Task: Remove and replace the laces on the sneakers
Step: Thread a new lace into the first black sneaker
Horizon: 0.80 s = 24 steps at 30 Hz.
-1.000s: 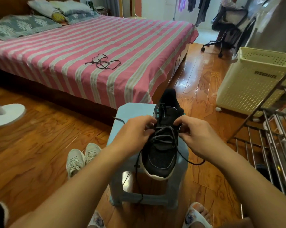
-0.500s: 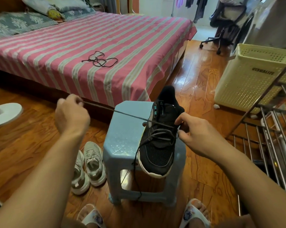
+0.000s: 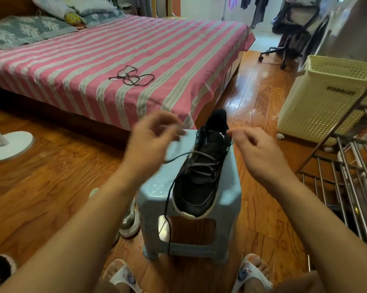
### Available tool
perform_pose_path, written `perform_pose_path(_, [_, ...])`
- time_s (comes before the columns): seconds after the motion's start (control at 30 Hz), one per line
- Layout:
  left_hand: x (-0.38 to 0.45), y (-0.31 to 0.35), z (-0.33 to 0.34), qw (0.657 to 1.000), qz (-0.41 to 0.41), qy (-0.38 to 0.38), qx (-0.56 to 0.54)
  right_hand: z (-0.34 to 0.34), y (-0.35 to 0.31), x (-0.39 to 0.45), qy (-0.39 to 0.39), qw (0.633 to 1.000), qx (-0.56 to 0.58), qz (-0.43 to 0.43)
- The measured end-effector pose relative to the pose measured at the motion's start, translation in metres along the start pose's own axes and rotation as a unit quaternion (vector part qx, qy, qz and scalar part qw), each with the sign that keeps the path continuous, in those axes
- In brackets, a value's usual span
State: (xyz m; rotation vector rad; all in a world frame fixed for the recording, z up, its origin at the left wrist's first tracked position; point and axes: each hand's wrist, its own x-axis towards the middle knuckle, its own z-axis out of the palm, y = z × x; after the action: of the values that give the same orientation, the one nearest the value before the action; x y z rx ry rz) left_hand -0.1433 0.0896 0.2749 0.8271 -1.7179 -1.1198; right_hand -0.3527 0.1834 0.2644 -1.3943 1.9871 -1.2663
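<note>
Black sneaker (image 3: 201, 176) on the stool (image 3: 157, 187), limp thin lace (image 3: 167, 208) dangling at six o'clock: best pinched near its tip; left hand (image 3: 153, 140) blurred, fingers curled, grip unclear, right hand (image 3: 256, 149) loosely curled, apparently holding nothing.

We had one view only, from a wide-angle camera on the head, looking forward and down over both forearms. The blue stool (image 3: 157, 187) sat close below us at the centre of the frame; beyond it the view reached the striped bed (image 3: 93, 66), to its right the laundry basket (image 3: 318, 106), and below it our slippered feet (image 3: 250, 271).
</note>
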Motion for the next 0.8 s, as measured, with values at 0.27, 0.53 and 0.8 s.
perform_pose_path(0.27, [-0.070, -0.012, 0.082, 0.907, 0.028, -0.405, 0.110, -0.022, -0.009, -0.015, -0.225, 0.843, 0.458, 0.172])
perform_pose_path(0.53, [-0.093, 0.008, 0.088, 0.877, 0.138, -0.441, 0.132, -0.033, 0.015, 0.013, -0.030, 0.966, 0.169, 0.192])
perform_pose_path(0.8, [0.005, -0.052, 0.044, 0.974, -0.053, -0.041, 0.215, 0.005, 0.012, 0.004, -0.025, 0.985, -0.126, -0.117])
